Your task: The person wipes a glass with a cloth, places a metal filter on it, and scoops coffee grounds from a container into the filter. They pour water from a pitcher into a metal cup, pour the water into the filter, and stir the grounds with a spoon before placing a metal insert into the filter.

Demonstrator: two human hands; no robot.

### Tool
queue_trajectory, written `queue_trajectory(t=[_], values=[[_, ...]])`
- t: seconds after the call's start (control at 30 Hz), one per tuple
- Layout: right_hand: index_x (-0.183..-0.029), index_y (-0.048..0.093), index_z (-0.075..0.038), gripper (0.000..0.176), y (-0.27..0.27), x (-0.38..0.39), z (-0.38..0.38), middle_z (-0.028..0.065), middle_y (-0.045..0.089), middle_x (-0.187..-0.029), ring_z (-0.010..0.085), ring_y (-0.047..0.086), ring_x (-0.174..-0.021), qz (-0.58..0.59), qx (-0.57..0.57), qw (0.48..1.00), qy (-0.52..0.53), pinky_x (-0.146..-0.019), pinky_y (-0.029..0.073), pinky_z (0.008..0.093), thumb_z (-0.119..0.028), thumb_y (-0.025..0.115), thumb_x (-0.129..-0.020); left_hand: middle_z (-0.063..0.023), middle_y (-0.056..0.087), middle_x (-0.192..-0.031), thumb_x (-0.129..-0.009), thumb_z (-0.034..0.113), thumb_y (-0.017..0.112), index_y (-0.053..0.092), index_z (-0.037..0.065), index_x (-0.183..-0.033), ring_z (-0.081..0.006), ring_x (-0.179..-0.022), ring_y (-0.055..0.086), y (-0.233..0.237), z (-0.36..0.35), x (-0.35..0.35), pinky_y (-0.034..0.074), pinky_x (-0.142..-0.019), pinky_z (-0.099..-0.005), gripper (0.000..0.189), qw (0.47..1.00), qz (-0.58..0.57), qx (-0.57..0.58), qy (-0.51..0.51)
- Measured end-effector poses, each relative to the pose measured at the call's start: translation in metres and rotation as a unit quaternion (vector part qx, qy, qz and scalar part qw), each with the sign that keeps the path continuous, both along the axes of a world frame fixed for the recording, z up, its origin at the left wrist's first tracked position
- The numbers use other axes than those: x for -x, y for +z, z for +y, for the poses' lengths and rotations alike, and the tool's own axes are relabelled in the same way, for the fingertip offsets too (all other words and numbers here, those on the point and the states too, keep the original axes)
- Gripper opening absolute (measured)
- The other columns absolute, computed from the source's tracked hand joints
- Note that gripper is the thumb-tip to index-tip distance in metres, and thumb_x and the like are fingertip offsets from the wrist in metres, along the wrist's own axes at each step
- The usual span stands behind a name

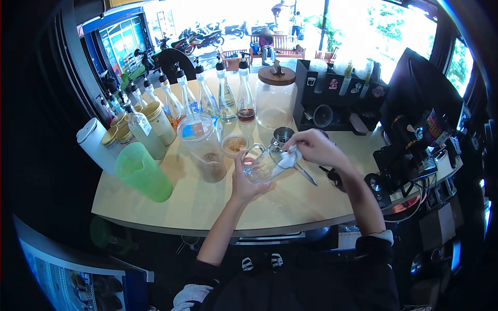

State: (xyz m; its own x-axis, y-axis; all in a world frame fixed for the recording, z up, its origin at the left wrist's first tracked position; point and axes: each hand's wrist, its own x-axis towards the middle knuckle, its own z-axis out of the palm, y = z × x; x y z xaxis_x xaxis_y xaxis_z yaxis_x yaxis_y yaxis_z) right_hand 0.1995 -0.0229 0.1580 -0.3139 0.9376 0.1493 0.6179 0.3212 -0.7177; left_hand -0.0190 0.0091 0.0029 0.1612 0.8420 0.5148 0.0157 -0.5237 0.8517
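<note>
Aslant, glass jug [263,167] firmly in left hand [246,182], right hand [316,146] tight on cloth [288,159] at rim.

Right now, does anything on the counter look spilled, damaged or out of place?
Nothing clearly stands out: no spill or breakage shows on the counter. The green pitcher and white canister seem to lean, but that is probably lens distortion. The glass jug is tipped because the left hand holds it that way.

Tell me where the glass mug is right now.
Near the middle of the head view, the glass mug is held tilted in the left hand above the counter, right of the tall clear tub.
</note>
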Motion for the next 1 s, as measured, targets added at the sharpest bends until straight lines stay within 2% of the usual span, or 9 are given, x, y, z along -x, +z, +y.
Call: queue_trajectory(t=[0.07, 0.1, 0.27, 0.37, 0.4, 0.47, 0.8, 0.9, 1.0], values=[[-0.091, 0.067, 0.002, 0.025, -0.026, 0.012, 0.0, 0.0176, 0.065, -0.077, 0.028, 0.061, -0.068, -0.011, -0.125, 0.988, 0.089, -0.064, 0.046, 0.0361, 0.001, 0.045, -0.078, -0.0101, 0.047, -0.11, -0.049, 0.02, 0.091, 0.021, 0.007, -0.14, -0.0195, -0.099, 0.055, -0.008, 0.006, 0.0, 0.049, -0.088, -0.0321, 0.115, 1.0, -0.012, -0.011, -0.015], [-0.09, 0.062, 0.003, 0.019, -0.022, 0.02, -0.007, 0.0161, 0.06, -0.071, 0.0253, 0.057, -0.064, -0.033, -0.047, 0.994, 0.089, -0.062, 0.044, 0.0359, 0.0, 0.046, -0.08, -0.0101, 0.047, -0.11, -0.049, 0.02, 0.091, 0.021, 0.007, -0.14, -0.0195, -0.099, 0.055, -0.007, 0.006, 0.0, 0.049, -0.088, -0.0321, 0.115, 1.0, -0.011, -0.012, -0.015], [-0.088, 0.058, 0.003, 0.015, -0.023, 0.026, -0.002, 0.0117, 0.058, -0.071, 0.0194, 0.056, -0.064, -0.022, -0.073, 0.996, 0.055, -0.062, 0.044, 0.0324, -0.002, 0.044, -0.084, -0.0139, 0.051, -0.106, -0.049, 0.022, 0.091, 0.025, 0.007, -0.13, -0.0223, -0.097, 0.057, 0.008, -0.003, -0.002, 0.05, -0.084, -0.0345, 0.106, 0.998, 0.04, -0.014, 0.039], [-0.091, 0.059, -0.003, 0.017, -0.036, 0.011, 0.012, 0.0008, 0.062, -0.082, 0.0069, 0.055, -0.07, 0.278, 0.066, 0.958, 0.006, -0.065, 0.046, 0.0238, -0.002, 0.042, -0.09, -0.0135, 0.05, -0.105, -0.048, 0.024, 0.092, 0.027, 0.005, -0.124, -0.0222, -0.098, 0.055, -0.005, 0.006, -0.003, 0.05, -0.083, -0.0348, 0.102, 0.998, 0.025, 0.025, 0.057], [-0.091, 0.059, -0.003, 0.017, -0.038, 0.007, 0.014, 0.0008, 0.062, -0.082, 0.0069, 0.055, -0.07, 0.276, 0.067, 0.959, 0.007, -0.065, 0.046, 0.0238, -0.002, 0.042, -0.09, -0.0135, 0.05, -0.105, -0.048, 0.024, 0.092, 0.027, 0.005, -0.124, -0.0222, -0.098, 0.055, -0.005, 0.005, -0.004, 0.05, -0.083, -0.0348, 0.102, 0.998, 0.024, 0.025, 0.059], [-0.095, 0.056, -0.002, 0.012, -0.041, 0.001, 0.017, 0.0046, 0.061, -0.089, 0.0102, 0.062, -0.081, 0.452, 0.137, 0.881, 0.026, -0.074, 0.052, 0.0247, -0.005, 0.044, -0.096, -0.0101, 0.042, -0.108, -0.048, 0.021, 0.094, 0.029, 0.008, -0.117, -0.019, -0.101, 0.052, -0.003, 0.005, -0.004, 0.048, -0.087, -0.0346, 0.096, 0.995, 0.028, 0.067, 0.064], [-0.098, 0.055, -0.004, 0.015, -0.039, 0.0, -0.003, 0.0092, 0.064, -0.098, 0.0182, 0.064, -0.09, 0.548, 0.203, 0.81, 0.056, -0.08, 0.052, 0.0326, -0.003, 0.041, -0.094, -0.0099, 0.031, -0.112, -0.054, 0.011, 0.091, 0.022, 0.009, -0.113, -0.0219, -0.108, 0.048, -0.026, 0.02, -0.011, 0.05, -0.09, -0.0345, 0.091, 0.995, -0.043, 0.08, 0.046], [-0.099, 0.054, -0.002, 0.015, -0.033, 0.001, -0.014, 0.0095, 0.062, -0.096, 0.018, 0.064, -0.086, 0.566, 0.205, 0.798, 0.032, -0.077, 0.055, 0.0314, -0.002, 0.04, -0.093, -0.0128, 0.032, -0.12, -0.055, 0.011, 0.091, 0.019, 0.006, -0.12, -0.0246, -0.115, 0.047, -0.024, 0.02, -0.012, 0.049, -0.092, -0.0348, 0.097, 0.997, -0.003, 0.047, 0.059], [-0.098, 0.054, -0.002, 0.015, -0.041, -0.013, -0.013, 0.0088, 0.062, -0.094, 0.0168, 0.064, -0.086, 0.572, 0.2, 0.793, 0.062, -0.077, 0.055, 0.0308, -0.002, 0.039, -0.094, -0.0186, 0.029, -0.134, -0.053, 0.011, 0.092, 0.013, 0.002, -0.133, -0.0279, -0.123, 0.044, -0.007, 0.009, -0.01, 0.046, -0.098, -0.0378, 0.112, 0.99, -0.038, 0.128, 0.036]])
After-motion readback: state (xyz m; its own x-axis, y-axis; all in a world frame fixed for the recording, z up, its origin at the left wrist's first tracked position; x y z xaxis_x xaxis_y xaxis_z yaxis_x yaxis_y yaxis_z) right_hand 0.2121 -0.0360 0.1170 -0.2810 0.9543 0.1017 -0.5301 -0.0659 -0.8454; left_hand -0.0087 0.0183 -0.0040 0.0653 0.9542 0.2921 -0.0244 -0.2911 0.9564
